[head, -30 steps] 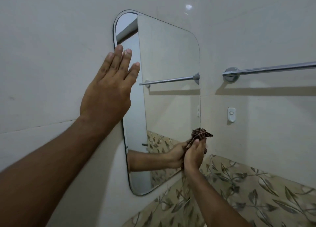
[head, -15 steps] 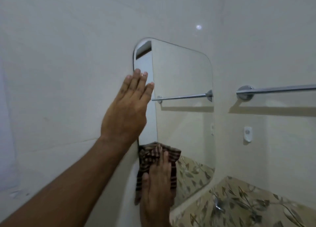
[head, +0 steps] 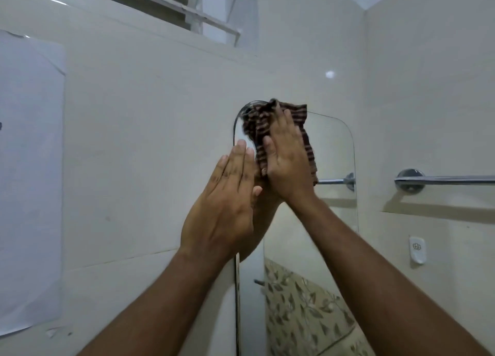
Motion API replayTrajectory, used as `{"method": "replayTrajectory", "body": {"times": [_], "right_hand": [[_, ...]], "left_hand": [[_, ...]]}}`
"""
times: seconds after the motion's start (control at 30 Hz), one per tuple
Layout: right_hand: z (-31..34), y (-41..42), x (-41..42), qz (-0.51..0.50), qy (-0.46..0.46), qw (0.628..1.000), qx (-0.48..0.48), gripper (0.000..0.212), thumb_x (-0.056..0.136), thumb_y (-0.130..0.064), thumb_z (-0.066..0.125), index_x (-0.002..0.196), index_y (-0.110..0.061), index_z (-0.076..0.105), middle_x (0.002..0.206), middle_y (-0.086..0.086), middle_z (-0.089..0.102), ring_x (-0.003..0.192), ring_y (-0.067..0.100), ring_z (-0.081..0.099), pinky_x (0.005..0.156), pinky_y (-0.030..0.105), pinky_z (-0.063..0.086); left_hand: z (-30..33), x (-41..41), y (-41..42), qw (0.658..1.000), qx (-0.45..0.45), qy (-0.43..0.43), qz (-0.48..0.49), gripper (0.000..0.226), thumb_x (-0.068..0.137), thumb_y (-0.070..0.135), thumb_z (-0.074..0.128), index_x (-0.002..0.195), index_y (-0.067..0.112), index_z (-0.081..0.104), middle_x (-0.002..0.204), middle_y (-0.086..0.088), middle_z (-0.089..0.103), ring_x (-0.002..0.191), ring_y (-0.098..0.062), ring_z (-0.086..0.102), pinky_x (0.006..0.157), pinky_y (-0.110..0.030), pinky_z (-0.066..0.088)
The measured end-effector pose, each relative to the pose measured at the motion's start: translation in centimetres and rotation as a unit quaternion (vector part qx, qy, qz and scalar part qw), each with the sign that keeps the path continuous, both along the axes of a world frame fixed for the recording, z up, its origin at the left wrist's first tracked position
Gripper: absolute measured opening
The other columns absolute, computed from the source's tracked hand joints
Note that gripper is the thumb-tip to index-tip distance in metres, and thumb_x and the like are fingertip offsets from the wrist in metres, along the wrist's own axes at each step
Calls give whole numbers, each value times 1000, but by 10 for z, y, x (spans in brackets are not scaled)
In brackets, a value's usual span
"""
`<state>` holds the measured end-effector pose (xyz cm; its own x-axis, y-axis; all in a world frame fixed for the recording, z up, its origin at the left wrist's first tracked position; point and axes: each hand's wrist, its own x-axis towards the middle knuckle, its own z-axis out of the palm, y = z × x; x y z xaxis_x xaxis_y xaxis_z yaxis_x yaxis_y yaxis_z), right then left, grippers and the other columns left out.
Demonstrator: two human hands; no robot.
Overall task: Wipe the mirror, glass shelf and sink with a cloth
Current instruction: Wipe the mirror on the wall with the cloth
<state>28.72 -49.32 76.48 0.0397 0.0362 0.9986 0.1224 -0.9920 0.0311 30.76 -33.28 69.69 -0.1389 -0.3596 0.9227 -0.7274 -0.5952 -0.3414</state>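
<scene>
The cloth [head: 281, 130] is a soft, matt woven fabric in dark brown and tan stripes, crumpled against the smooth, glossy glass of the mirror [head: 332, 152]. The wall tiles [head: 160, 114] look glazed with a faint sheen. The towel rail [head: 444, 180] is polished, shiny metal.

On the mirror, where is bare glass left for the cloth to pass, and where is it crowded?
Free: the mirror's right half, from the rounded top right corner down past the reflected towel rail to the leaf-patterned reflection. Crowded: the top left corner, where the right hand presses the striped cloth flat and the left hand lies over the left edge.
</scene>
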Motion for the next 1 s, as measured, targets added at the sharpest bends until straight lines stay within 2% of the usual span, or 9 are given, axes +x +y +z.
{"method": "replayTrajectory", "body": {"times": [0.13, 0.27, 0.33, 0.4, 0.53, 0.6, 0.73, 0.83, 1.0], "right_hand": [[11, -7, 0, 42, -15, 990, 132, 51, 105, -32, 29, 154, -15, 29, 163, 2, 19, 153, 15, 7, 124, 44, 11], [-8, 25, -2, 36, 11, 998, -50, 52, 105, -27, 32, 154, -12, 24, 164, 3, 18, 153, 18, 7, 124, 42, 10], [-8, 11, -2, 26, 14, 997, -70, 52, 105, -25, 34, 155, -13, 24, 164, 1, 18, 153, 16, 6, 124, 43, 11], [-1, -13, -2, 7, -8, 1000, -15, 51, 106, -23, 34, 156, -16, 23, 164, -2, 18, 153, 14, 7, 124, 39, 11], [7, -79, -4, 2, -45, 979, 199, 49, 107, -31, 30, 154, -18, 28, 162, 0, 26, 150, 16, 18, 123, 31, 10], [4, -116, -4, -1, -51, 957, 285, 49, 105, -31, 29, 151, -12, 35, 157, 8, 35, 147, 23, 27, 123, 38, 16], [-8, -143, -5, 6, -46, 907, 418, 54, 101, -39, 24, 146, -14, 38, 149, 9, 42, 140, 29, 37, 116, 46, 28], [-15, -106, -3, -17, -52, 925, 377, 50, 105, -31, 29, 147, -6, 38, 156, 13, 35, 147, 28, 27, 121, 43, 19], [-36, -7, -2, 27, -28, 980, 197, 49, 107, -33, 29, 154, -17, 26, 163, 0, 19, 153, 13, 5, 125, 36, 4]], "left_hand": [[1, -3, 0, 1000, 0, 12, 7, 57, 108, 27, 18, 155, -4, 7, 164, -22, 7, 155, -25, 5, 125, -41, 18], [2, -4, 0, 1000, -1, 11, 6, 60, 108, 31, 22, 155, -4, 9, 164, -22, 10, 155, -25, 7, 124, -42, 22], [1, -3, 1, 1000, 7, 8, 15, 60, 108, 32, 22, 155, -4, 9, 164, -22, 9, 155, -26, 7, 124, -43, 22], [0, -2, 2, 1000, 12, 3, 29, 60, 108, 31, 22, 154, -5, 9, 164, -24, 9, 155, -28, 8, 124, -43, 23], [0, 1, 1, 998, 16, -13, 61, 59, 109, 29, 19, 154, -6, 2, 164, -26, 2, 155, -31, 4, 124, -45, 21], [0, 2, 0, 997, 20, -22, 77, 59, 109, 27, 17, 154, -7, -2, 163, -28, -3, 155, -33, 1, 124, -45, 20], [0, 2, 0, 996, 18, -24, 80, 59, 109, 26, 19, 154, -6, -1, 164, -26, -2, 155, -33, 2, 124, -46, 20], [0, 1, 0, 997, 17, -20, 71, 59, 108, 26, 19, 155, -4, 0, 164, -25, -2, 155, -31, 1, 124, -45, 20], [0, -1, 0, 998, 28, -11, 63, 59, 108, 27, 16, 155, -4, 0, 164, -25, -2, 155, -30, 0, 124, -46, 18]]}}
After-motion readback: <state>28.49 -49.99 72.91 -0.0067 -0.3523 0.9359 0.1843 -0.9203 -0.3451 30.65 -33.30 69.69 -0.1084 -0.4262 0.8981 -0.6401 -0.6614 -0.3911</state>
